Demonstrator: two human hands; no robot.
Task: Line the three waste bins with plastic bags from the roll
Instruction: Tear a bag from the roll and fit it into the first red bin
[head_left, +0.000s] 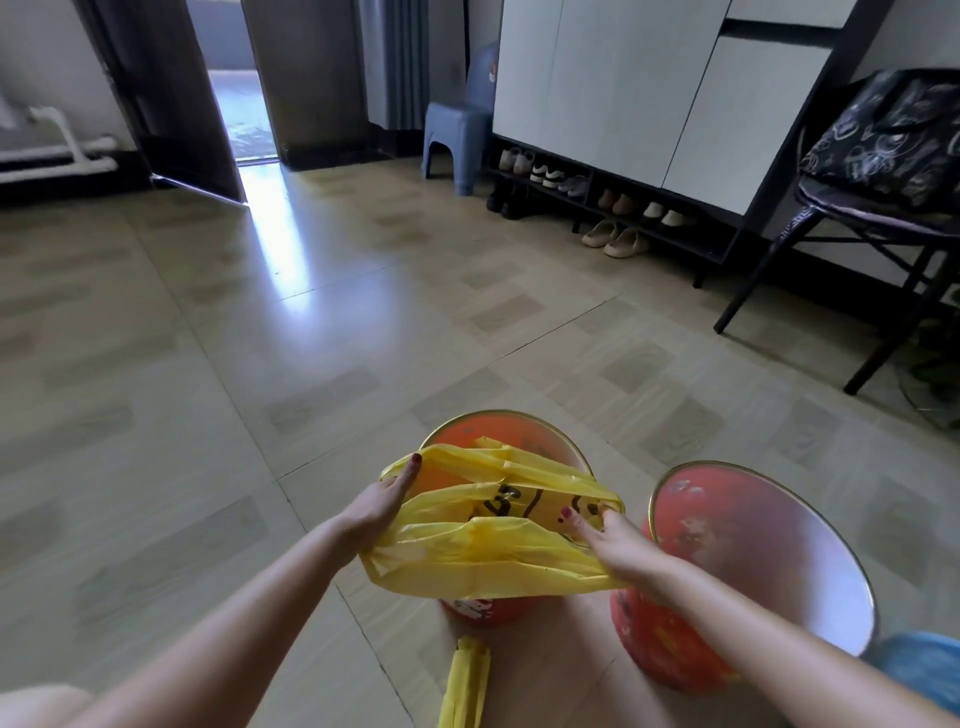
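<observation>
A yellow plastic bag (483, 545) is stretched wide over the mouth of an orange bin (498, 431) on the floor. My left hand (376, 506) grips the bag's left edge and my right hand (613, 540) grips its right edge, pulling the opening apart. To the right stands a second orange bin (769, 561), tilted toward me, with a pale bare inside. A blue object (919, 670), maybe another bin, shows at the lower right edge. More yellow bag plastic (465, 680) lies on the floor in front of the first bin.
A dark chair (852, 244) with a patterned bag on its seat stands at the right. A white cabinet (649, 93) over a shoe rack lines the back wall beside a blue stool (452, 135). An open doorway (239, 88) is at the back left.
</observation>
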